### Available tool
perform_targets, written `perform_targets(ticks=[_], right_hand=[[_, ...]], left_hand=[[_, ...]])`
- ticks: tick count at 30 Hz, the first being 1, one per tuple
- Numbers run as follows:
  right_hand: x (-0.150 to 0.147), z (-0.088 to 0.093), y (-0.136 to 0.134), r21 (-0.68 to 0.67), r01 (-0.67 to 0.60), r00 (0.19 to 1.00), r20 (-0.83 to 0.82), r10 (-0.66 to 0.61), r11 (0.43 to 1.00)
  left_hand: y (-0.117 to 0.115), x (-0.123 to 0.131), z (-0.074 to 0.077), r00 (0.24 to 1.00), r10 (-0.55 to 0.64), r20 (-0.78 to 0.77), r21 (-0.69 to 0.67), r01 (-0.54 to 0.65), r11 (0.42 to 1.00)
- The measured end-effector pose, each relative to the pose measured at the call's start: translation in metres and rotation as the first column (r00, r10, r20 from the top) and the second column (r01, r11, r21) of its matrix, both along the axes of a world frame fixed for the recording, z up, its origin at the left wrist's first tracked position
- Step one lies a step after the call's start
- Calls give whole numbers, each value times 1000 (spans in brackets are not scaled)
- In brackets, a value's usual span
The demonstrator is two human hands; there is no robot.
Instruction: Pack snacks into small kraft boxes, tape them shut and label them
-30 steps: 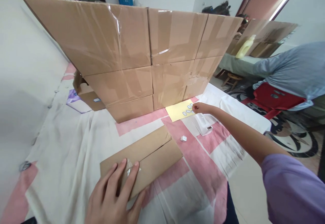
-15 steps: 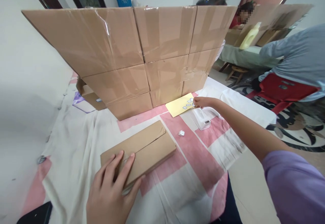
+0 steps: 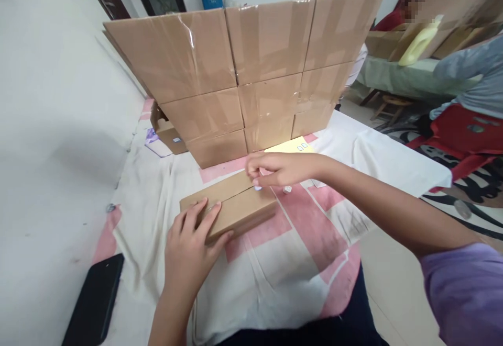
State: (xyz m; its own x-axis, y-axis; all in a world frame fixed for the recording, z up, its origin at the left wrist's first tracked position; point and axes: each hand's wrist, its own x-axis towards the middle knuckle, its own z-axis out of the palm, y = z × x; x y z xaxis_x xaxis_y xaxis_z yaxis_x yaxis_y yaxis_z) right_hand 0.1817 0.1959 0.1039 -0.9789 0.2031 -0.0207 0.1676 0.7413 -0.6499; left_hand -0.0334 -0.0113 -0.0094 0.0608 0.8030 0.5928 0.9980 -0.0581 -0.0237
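Observation:
A closed cardboard box [image 3: 243, 211] lies on the cloth in front of me. My left hand [image 3: 192, 241] holds it at the left end, fingers spread over the top and thumb against the near side. Over the box's far right corner, my right hand [image 3: 271, 169] pinches a small pale sticker [image 3: 258, 187], which is at or just above the lid; contact is unclear. Behind that hand is a yellow sheet [image 3: 288, 146] with several stickers, partly covered. A small white cube-like piece [image 3: 287, 190] sits just right of the box.
A tall wall of taped cardboard [image 3: 271, 74] stands behind the box. A black phone [image 3: 94, 299] lies at the left, and an open carton [image 3: 171, 136] stands behind. A white object [image 3: 319, 183] is mostly hidden by my right arm. People sit at another table on the right.
My right hand has come left from the yellow sheet to the box, bringing a sticker. My left hand stays on the box. The view has shifted.

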Motion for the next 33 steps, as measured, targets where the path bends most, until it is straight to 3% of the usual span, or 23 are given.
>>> perform_targets(ticks=[2,5,12,19,21,23,25,27,31,33], right_hand=[[-24,2,-18,120,-82,996,51,76,989],[-51,-8,-26,260,-119,986,147,82,958],[-72,-34,-16,266,-160,975,195,109,951],[-64,-33,-17,198,-101,994,68,90,975],[-58,-34,-15,165,-26,998,-49,35,986],[-51,-41,-13,126,127,970,-224,-96,984],[-42,-54,-11,-4,283,881,-393,-262,959],[-32,-71,-10,-235,359,740,-518,-429,903],[-10,-103,-17,-627,322,379,-601,-704,709],[2,-115,-22,-729,292,302,-544,-783,619]], left_hand=[[-1,1,-1,1000,16,8,-19,-15,1000],[-3,2,0,999,45,29,-61,-43,997],[-6,7,3,992,77,100,-105,-67,992],[-7,8,1,988,82,131,-122,-66,990],[-7,8,1,985,81,154,-122,-63,991],[-6,7,1,973,86,214,-126,-60,990],[-6,7,1,948,98,302,-129,-61,990],[-6,5,-1,919,107,379,-135,-60,989],[-7,2,-3,885,78,459,-118,-27,993],[-8,1,-2,872,33,489,-90,13,996]])
